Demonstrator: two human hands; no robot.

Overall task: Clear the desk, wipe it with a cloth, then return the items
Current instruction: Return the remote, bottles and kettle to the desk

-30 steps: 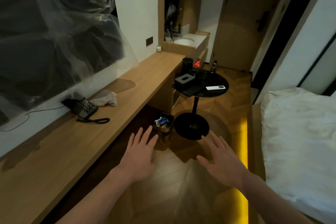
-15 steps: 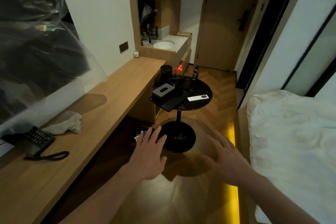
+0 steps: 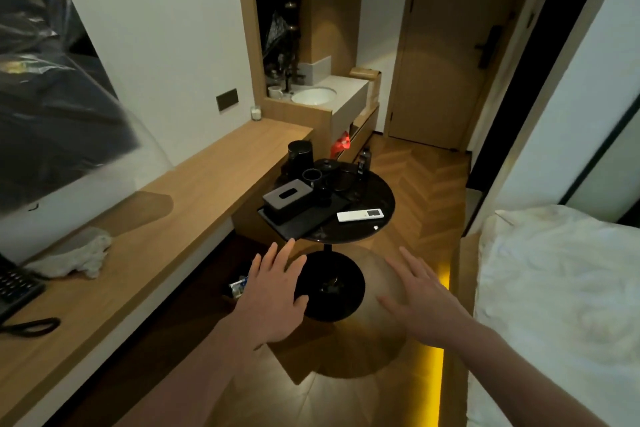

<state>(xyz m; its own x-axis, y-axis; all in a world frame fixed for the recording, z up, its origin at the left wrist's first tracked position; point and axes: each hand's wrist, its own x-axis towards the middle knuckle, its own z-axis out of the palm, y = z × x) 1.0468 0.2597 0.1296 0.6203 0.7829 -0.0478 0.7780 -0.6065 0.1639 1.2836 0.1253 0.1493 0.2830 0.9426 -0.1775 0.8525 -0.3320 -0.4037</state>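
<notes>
Your left hand [image 3: 273,295] and right hand [image 3: 420,298] are spread flat, fingers holding nothing. Grab the tray [image 3: 294,218] carelessly and the crowded cups [image 3: 311,177] could topple off the round table [image 3: 381,198].

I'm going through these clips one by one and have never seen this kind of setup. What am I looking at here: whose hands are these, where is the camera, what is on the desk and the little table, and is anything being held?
There is no machine here: a person wears one wide-angle camera on the head, so you look forward and down along their arms. The left hand and right hand are both spread open in the air, holding nothing. Along the left wall runs the wooden desk, with a crumpled white cloth and a black telephone at the picture's edge. Ahead stands a round black side table carrying a dark tray, a grey tissue box, a kettle, dark cups, a small bottle and a white remote. A bed is on the right.
</notes>
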